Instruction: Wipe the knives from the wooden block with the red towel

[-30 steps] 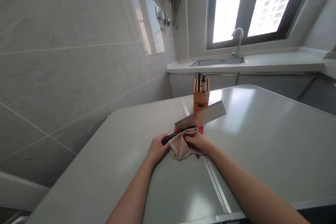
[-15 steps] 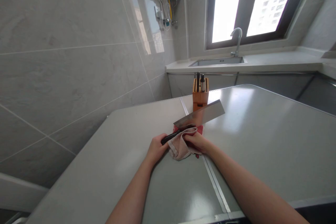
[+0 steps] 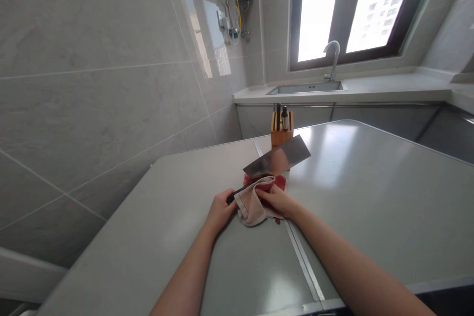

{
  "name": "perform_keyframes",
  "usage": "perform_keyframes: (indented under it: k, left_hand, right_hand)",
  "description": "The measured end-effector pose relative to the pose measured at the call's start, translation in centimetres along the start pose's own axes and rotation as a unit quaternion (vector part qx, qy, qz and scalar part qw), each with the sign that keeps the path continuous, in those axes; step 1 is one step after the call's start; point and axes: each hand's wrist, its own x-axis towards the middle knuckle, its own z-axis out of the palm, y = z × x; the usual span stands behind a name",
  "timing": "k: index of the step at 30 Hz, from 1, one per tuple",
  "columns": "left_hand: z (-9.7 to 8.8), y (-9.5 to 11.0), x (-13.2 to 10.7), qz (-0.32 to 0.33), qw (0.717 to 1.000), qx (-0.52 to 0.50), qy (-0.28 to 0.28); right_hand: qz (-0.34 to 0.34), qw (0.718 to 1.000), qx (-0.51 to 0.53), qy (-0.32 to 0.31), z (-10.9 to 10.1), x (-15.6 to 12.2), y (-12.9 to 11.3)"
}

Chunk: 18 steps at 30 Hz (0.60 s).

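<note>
A broad-bladed cleaver (image 3: 292, 152) is held above the table, its blade pointing up and to the right. My left hand (image 3: 221, 208) is closed around its black handle. In my right hand (image 3: 277, 200) is a pink and red cloth (image 3: 252, 206), bunched between the fingers and pressed near the blade's lower edge beside the handle. The cloth hangs in folds toward the tabletop and hides part of the handle and of my right fingers.
Just behind the blade stands a wooden knife block (image 3: 282, 137) with black-handled tools in it. The grey table (image 3: 177, 252) has a metal seam running across it. Farther back are a counter with a sink (image 3: 307, 88), a faucet (image 3: 334, 59) and a tiled wall at left.
The cleaver's blade has rolled, showing more of its broad face, and its tip has moved slightly left. Both hands stay nearly in place, still on the handle and cloth.
</note>
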Motion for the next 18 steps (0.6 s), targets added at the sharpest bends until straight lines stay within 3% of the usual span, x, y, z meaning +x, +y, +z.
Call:
perform_keyframes:
  k: [18]
  left_hand:
    - [0.02, 0.1, -0.1, 0.003, 1.0, 0.001, -0.013]
  right_hand:
    - [-0.036, 0.998, 0.045, 0.034, 0.15, 0.27, 0.01]
